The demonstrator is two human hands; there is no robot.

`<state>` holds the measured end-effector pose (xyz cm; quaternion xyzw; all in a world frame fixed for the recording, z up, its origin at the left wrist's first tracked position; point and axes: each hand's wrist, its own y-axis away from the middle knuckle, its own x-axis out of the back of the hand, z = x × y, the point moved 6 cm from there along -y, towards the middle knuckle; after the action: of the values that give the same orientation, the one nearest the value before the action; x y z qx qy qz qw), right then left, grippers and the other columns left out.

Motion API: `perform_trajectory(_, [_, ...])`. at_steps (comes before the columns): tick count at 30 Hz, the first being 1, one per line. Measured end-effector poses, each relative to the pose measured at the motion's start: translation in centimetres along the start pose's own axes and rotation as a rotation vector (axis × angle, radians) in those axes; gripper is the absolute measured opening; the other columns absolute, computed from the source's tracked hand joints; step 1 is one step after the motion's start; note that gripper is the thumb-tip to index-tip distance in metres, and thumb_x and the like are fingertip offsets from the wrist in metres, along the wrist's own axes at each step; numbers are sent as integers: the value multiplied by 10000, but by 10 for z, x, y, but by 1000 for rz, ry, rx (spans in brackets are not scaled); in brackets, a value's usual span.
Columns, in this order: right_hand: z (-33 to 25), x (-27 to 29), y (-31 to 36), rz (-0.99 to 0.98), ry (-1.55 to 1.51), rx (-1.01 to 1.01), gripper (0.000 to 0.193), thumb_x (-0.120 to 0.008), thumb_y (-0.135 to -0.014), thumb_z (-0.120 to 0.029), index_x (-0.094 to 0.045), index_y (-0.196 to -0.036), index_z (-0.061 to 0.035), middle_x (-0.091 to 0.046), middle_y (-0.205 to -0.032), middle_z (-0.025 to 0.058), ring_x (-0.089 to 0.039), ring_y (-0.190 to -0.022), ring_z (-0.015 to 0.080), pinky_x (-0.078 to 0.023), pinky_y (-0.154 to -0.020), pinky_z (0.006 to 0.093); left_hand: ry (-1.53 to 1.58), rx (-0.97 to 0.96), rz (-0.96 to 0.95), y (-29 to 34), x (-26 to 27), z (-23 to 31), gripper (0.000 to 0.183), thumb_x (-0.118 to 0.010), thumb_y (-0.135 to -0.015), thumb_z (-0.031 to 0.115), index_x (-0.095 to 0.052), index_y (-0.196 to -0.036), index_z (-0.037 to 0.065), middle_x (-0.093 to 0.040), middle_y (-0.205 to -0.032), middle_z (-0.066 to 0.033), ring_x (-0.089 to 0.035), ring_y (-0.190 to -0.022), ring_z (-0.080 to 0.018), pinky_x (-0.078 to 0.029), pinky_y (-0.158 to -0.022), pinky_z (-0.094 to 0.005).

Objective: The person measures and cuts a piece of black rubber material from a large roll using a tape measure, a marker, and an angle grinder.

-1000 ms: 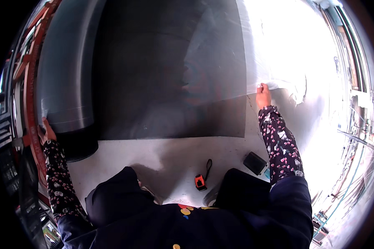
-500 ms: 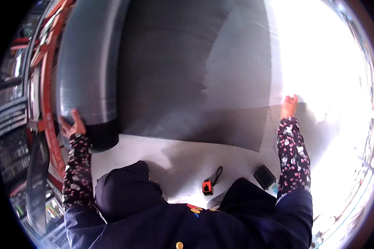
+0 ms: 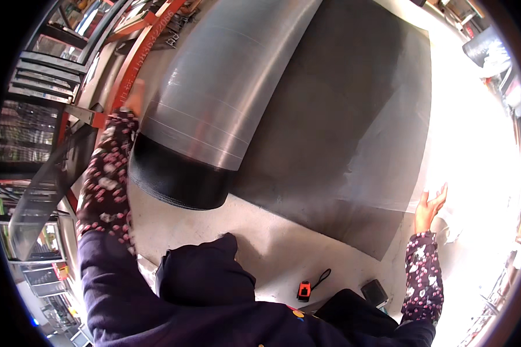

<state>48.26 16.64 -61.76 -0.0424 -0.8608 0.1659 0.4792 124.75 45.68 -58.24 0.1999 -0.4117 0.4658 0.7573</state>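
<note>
A large roll of dark grey sheeting, perhaps mesh, lies lengthwise ahead of me, its near end wrapped in a black band. From its right side a flat dark sheet spreads over the pale floor. My left hand is at the roll's left side, close to a red metal rail; it is smeared by motion and its fingers cannot be made out. At the sheet's right edge, near its front corner, my right hand has its fingers apart and holds nothing.
An orange-and-black tape measure with a wrist strap lies on the floor in front of me. Right of it sits a small black boxy object. A red rail and racks with frames border the left. Glare washes out the right side.
My view has turned, so the roll and sheet appear slanted and farther right. My left hand has left the roll's near end and reached farther along its left side. My right hand's fingers have spread.
</note>
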Motion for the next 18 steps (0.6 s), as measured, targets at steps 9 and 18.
perform_trajectory(9, [-77, 29, 28, -197, 11, 59, 621, -517, -831, -135, -189, -1341, -2, -267, -1329, 213, -324, -1203, 340, -238, -1020, 443, -230, -116, -292, 44, -32, 44, 913, -301, -735, 772, -401, -1284, 51, -479, -1239, -203, -408, -1197, -321, -295, -1011, -313])
perform_trajectory(18, [-164, 9, 37, -361, -175, 199, 635, -516, -859, -177, -152, -1364, -54, -247, -1345, 189, -339, -1189, 324, -255, -1006, 459, -360, 62, -235, 144, -2, 166, 882, -544, -699, 677, -487, -1006, -149, -610, -798, -247, -600, -850, -353, -461, -795, -364])
